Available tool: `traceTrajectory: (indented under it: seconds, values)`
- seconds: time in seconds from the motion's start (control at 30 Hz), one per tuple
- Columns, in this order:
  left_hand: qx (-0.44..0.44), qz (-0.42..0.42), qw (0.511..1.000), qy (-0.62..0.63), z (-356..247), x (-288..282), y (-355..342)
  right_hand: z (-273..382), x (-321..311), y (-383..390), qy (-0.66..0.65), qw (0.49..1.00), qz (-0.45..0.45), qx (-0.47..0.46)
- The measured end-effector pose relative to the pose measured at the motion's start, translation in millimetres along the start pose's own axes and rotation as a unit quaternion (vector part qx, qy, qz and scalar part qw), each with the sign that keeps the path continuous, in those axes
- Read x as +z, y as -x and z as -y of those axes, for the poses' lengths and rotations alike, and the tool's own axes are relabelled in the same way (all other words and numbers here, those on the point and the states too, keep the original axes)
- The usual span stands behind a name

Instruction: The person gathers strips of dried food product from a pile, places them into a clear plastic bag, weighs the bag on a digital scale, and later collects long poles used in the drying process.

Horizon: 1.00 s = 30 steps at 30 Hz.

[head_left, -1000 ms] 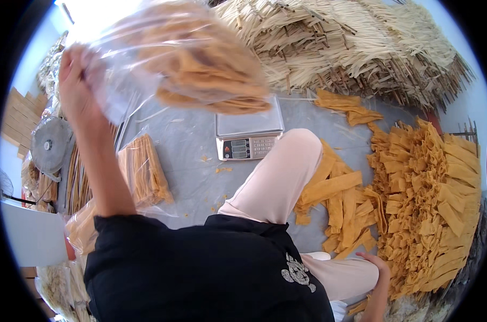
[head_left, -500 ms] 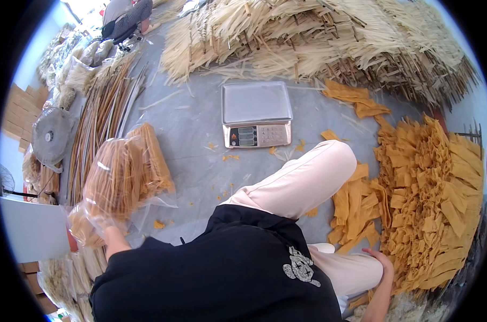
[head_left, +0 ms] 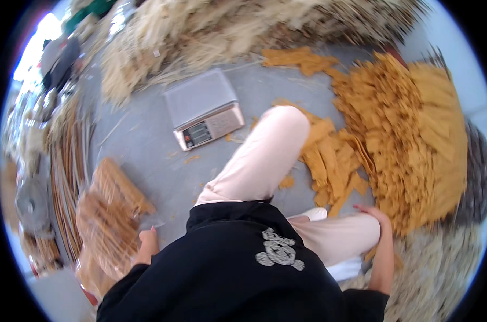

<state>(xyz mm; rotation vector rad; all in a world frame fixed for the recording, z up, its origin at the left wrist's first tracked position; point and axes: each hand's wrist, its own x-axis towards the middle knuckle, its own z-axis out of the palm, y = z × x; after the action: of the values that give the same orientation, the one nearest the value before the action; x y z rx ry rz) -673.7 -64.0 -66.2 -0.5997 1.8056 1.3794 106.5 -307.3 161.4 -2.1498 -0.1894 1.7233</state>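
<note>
We take the weighing scale (head_left: 203, 109) on the grey floor (head_left: 147, 145) as our reference. It is a flat-topped unit with a display panel on its near face, and it sits tilted.

Below and to the left of the scale, we see the left hand (head_left: 145, 245) beside a clear plastic bag (head_left: 108, 225) filled with orange-brown strips. The bag lies on the floor, touching a second bundle of similar strips. The picture is blurred here; we cannot tell whether the left grip is clamped on the bag's edge or merely resting against it.

Below and well to the right of the scale, the right hand (head_left: 373, 216) rests on the person's knee, fingers spread flat and holding nothing. It sits just beside a large heap of loose orange strips (head_left: 409, 139), which spreads out to the right of the scale.

The person's leg in pale trousers (head_left: 259, 161) extends between the scale and the heap. Behind the scale we note a pile of pale straw-like stalks (head_left: 216, 32).
</note>
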Motion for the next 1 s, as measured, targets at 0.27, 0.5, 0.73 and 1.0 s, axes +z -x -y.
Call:
traceTrajectory:
  seconds: [0.27,0.5,0.73,1.0]
  values:
    - [0.041,0.36,0.897,-0.255,53,209,91,-15,-8,-13,0.054,0.986,-0.112,-0.109]
    - [0.261,0.715,0.46,-0.457,108,323,366,-83,36,-2,-0.377,0.815,-0.292,-0.33]
    - [0.456,0.768,0.105,-0.437,188,317,531,-289,208,-103,-0.163,0.844,-0.5,0.105]
    - [0.357,0.724,0.12,-0.578,233,333,539,-320,280,-131,-0.323,0.816,-0.445,0.179]
